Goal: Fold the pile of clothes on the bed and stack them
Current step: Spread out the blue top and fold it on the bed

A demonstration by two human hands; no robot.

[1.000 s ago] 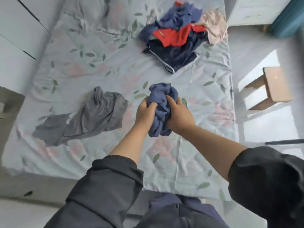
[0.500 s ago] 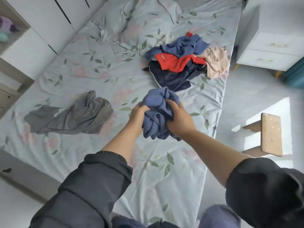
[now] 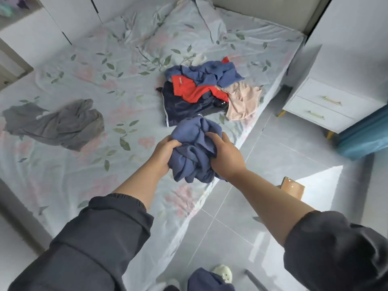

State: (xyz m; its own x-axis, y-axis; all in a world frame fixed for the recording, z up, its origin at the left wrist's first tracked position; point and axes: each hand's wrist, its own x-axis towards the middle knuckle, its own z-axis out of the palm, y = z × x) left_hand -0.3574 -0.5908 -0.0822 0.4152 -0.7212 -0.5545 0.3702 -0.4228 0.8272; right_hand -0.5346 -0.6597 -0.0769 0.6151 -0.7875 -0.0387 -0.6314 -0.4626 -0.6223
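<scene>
One blue garment (image 3: 195, 148) seemingly shifted rightward, left grip (image 3: 164, 153), right grip (image 3: 226, 158) clutching

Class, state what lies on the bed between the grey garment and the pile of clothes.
Only bare bedsheet separates the grey garment from the pile of clothes, as the head view shows.

Bed (image 3: 84, 164) at left, floor (image 3: 273, 154) at right. Pillow (image 3: 178, 28) at the bed's head, with the pile (image 3: 201, 93) on the bed before it, toward the right edge. Lone garment (image 3: 56, 124) on the bed's left side, well apart from the pile. Bundle (image 3: 195, 152) just before the pile, above the bed's right edge, gripped between left hand (image 3: 163, 153) and right hand (image 3: 225, 158). Nightstand (image 3: 327, 106) right of the bed, on the floor. Stool (image 3: 292, 189) nearer, also on the floor.
</scene>
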